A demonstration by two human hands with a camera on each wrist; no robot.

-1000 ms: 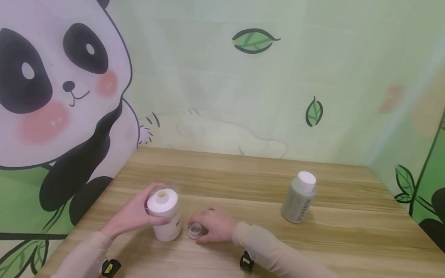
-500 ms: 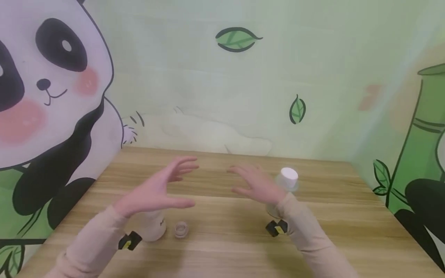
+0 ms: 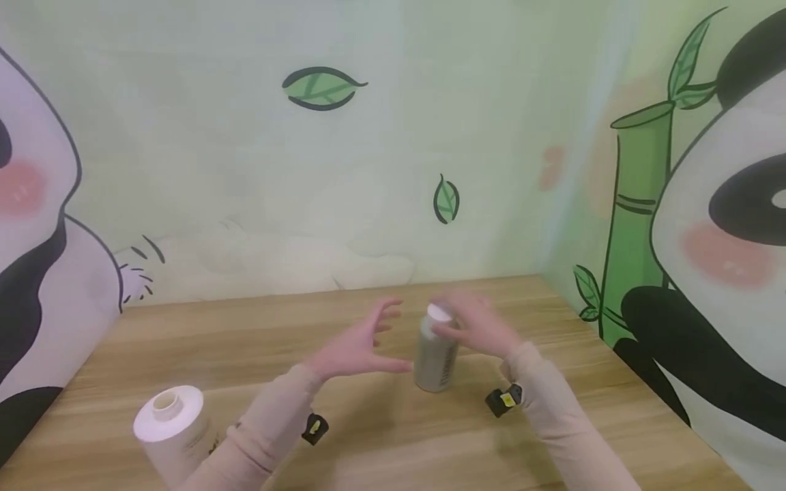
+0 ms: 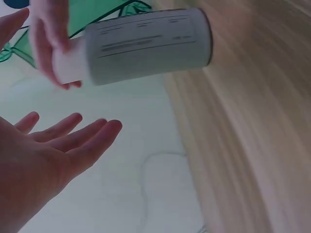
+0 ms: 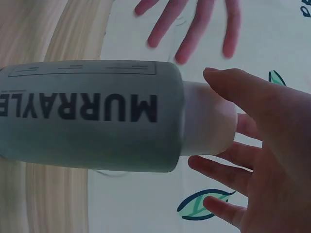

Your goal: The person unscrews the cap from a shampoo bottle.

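Observation:
A grey-green bottle [image 3: 433, 361] with dark lettering stands upright on the table. My right hand [image 3: 479, 324] is around its white cap [image 5: 209, 119], thumb on one side and fingers on the other; how firmly they press is unclear. Left of the bottle, my left hand [image 3: 359, 351] has its fingers spread and holds nothing, its thumb reaching close to the bottle's side. In the left wrist view that hand's fingers [image 4: 92, 141] are apart from the bottle. A white bottle [image 3: 168, 423] with a bare, uncapped neck stands at the front left, partly behind my left sleeve.
The wood-grain table [image 3: 368, 443] runs back to a pale green wall [image 3: 245, 150] printed with pandas, leaves and bamboo. A black wrist mount [image 3: 314, 428] sits on my left forearm, another wrist mount [image 3: 503, 400] on my right.
My left hand has let go of the white bottle and my right hand has left the small cap-like ring on the table. Both have moved right to the grey-green bottle; the view has turned right.

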